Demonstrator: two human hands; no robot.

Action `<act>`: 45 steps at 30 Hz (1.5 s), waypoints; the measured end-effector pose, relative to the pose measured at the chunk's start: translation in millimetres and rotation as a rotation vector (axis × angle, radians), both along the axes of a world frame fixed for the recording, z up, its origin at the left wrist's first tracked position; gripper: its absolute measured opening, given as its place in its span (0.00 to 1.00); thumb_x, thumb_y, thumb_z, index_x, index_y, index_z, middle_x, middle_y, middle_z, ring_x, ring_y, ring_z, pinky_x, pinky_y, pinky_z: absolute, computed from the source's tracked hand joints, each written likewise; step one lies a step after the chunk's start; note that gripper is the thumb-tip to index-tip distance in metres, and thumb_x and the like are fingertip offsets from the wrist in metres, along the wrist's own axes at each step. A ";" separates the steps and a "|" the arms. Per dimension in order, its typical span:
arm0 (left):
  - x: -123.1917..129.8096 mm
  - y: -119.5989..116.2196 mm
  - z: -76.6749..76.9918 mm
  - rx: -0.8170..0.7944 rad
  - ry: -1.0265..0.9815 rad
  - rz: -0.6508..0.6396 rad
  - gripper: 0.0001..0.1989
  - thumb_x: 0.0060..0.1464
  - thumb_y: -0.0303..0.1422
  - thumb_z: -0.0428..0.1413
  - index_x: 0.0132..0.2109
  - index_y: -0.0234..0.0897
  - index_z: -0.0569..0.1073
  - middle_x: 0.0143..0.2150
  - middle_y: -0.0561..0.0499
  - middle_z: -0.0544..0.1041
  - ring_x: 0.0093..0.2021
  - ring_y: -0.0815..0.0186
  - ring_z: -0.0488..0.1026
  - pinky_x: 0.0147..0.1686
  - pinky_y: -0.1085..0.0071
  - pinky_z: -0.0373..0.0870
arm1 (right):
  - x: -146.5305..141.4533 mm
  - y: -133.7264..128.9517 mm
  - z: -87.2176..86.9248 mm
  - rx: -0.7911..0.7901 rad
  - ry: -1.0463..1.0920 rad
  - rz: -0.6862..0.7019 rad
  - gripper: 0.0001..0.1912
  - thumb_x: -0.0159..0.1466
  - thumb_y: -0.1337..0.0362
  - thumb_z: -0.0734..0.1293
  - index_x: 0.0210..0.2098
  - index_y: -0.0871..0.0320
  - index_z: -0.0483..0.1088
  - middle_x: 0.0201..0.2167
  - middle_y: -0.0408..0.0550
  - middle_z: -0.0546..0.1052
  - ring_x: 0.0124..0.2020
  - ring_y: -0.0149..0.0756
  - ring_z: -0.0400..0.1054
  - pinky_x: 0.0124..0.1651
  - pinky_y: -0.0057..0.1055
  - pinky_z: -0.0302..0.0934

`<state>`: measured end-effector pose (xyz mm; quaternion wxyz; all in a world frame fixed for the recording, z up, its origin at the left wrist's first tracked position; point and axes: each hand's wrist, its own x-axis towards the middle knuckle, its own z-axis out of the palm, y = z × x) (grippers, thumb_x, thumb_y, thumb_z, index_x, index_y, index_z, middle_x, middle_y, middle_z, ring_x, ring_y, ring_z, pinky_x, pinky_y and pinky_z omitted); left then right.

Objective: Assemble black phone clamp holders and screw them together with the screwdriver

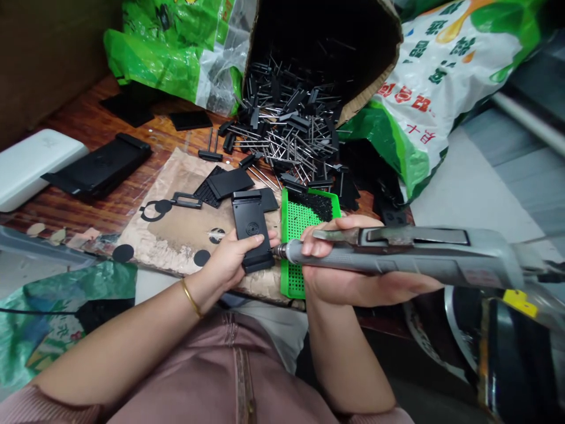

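My left hand [233,256] is closed around the lower part of a black plastic phone holder [250,215], thumb on its face. A grey electric screwdriver [397,250] lies in my right hand [331,265], whose fingers wrap its front end. Its tip points left and meets the holder's lower right edge, or sits right beside it; I cannot tell which. Under that tip and my right hand is a green perforated tray [291,282] with small black screws [320,206] gathered at its far end. Flat black plates [232,182] and a black frame piece [186,200] lie just beyond the holder.
A cardboard box [395,65] on its side spills black clips with metal rods [291,135]. Green-white bags [436,88] flank it. At left are a white power bank [39,165] and stacked black holders [103,165]. Worn cardboard [154,241] covers the table's front.
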<state>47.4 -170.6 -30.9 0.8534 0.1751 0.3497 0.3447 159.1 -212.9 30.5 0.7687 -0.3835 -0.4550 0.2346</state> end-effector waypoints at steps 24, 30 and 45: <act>2.8 -4.0 -0.9 0.053 0.036 -0.005 0.12 0.44 0.23 0.62 0.39 0.31 0.74 0.40 0.41 0.81 0.36 0.58 0.80 0.37 0.63 0.76 | 6.6 -8.7 11.5 0.007 0.072 0.064 0.31 0.50 0.32 0.61 0.33 0.51 0.76 0.14 0.39 0.68 0.13 0.33 0.60 0.17 0.34 0.60; -4.4 -0.5 4.3 0.025 0.069 -0.037 0.11 0.45 0.23 0.60 0.39 0.29 0.75 0.40 0.40 0.81 0.34 0.58 0.79 0.32 0.66 0.77 | 19.2 -12.5 17.3 0.068 0.008 -0.054 0.29 0.52 0.34 0.60 0.33 0.50 0.75 0.15 0.40 0.69 0.13 0.32 0.61 0.14 0.32 0.56; 27.6 -15.7 27.0 0.084 -0.044 -0.359 0.16 0.44 0.26 0.63 0.43 0.30 0.76 0.41 0.39 0.81 0.37 0.57 0.79 0.40 0.63 0.75 | 37.2 -40.9 29.1 0.015 0.038 -0.006 0.29 0.49 0.34 0.65 0.33 0.53 0.76 0.14 0.41 0.71 0.15 0.35 0.64 0.18 0.33 0.61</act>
